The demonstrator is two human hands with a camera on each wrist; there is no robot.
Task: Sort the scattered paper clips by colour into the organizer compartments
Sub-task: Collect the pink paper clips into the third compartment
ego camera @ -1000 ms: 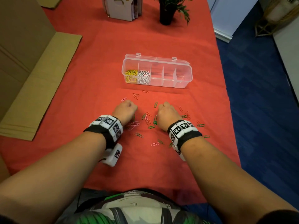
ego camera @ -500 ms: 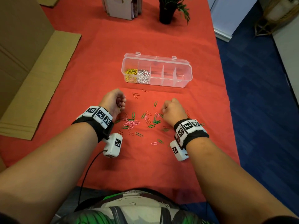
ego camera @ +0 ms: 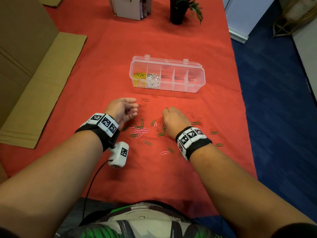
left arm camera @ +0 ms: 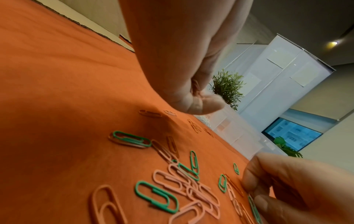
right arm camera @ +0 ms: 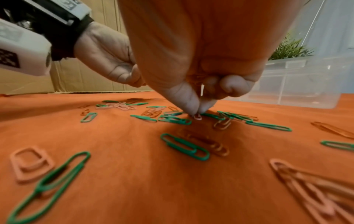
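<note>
Green, pink and red paper clips lie scattered on the red cloth in front of me. The clear organizer stands beyond them, with yellow clips in its leftmost compartment and white clips in the one beside it. My left hand hovers left of the pile, fingers curled round a few red clips. My right hand reaches down into the pile, where thumb and forefinger pinch a small reddish clip against the cloth; more clips sit in its curled fingers.
A flattened cardboard sheet and a box lie at the left. A potted plant and a file holder stand at the far end. The table's right edge drops to blue carpet.
My left hand has lifted off the pile and moved forward-left, turning its palm inward with red clips in it. My right hand has shifted a little forward onto another clip.
</note>
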